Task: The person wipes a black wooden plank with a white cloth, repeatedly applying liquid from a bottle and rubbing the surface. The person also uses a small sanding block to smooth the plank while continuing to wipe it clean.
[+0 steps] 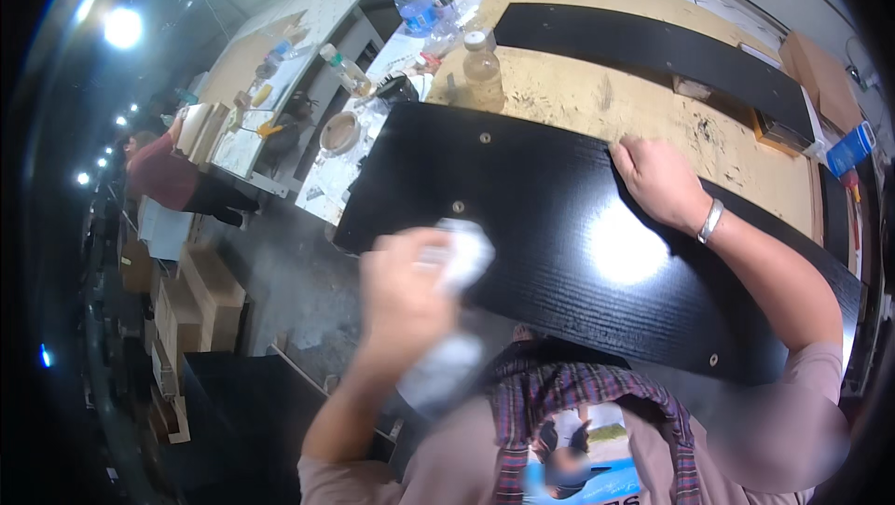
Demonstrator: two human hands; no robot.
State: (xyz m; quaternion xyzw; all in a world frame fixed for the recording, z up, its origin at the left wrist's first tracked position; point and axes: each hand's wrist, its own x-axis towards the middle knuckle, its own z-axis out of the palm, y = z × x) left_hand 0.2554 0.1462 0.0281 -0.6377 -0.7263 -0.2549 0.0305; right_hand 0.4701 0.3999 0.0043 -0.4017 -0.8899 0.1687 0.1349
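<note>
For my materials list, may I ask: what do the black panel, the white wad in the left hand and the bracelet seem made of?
Black panel: probably wood or wood-based board, glossy; grain-like lines show around the glare.
White wad: matte, perhaps cloth or paper; blur leaves it open.
Bracelet: likely polished metal, silvery with bright highlights.

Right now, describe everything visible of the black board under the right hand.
The black board is long and flat, with a glossy, wood-grained face, perhaps laminate, catching light. Three round metallic fittings show. It lies along the pale bench. The right hand rests at its far edge; whether the white cloth in the left hand touches it is unclear.
</note>
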